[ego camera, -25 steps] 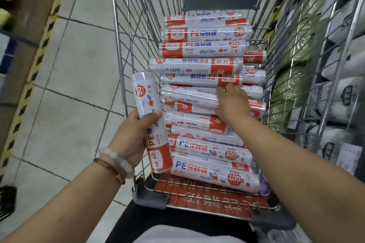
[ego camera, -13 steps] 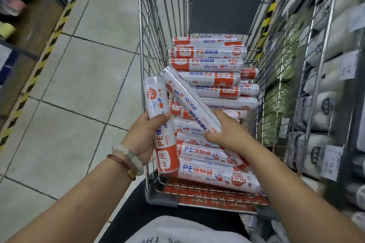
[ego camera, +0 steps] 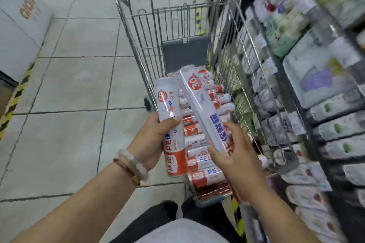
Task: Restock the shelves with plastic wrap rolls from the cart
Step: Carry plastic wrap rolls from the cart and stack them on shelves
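My left hand grips a white and orange plastic wrap roll upright over the cart's left side. A second, longer roll marked 30 is held in my right hand, tilted up and to the left, clear of the pile. Both rolls hang above the wire cart, which holds several more rolls stacked along its floor. The shelves stand right beside the cart on the right, blurred.
Shelf tiers on the right carry packaged goods with price tags. Tiled floor stretches left of the cart. A yellow-black striped edge and a white box border the far left. My dark trousers show at the bottom.
My right hand has picked a roll out of the cart pile and lifted it up beside the left hand's roll. The camera has tilted up and to the right.
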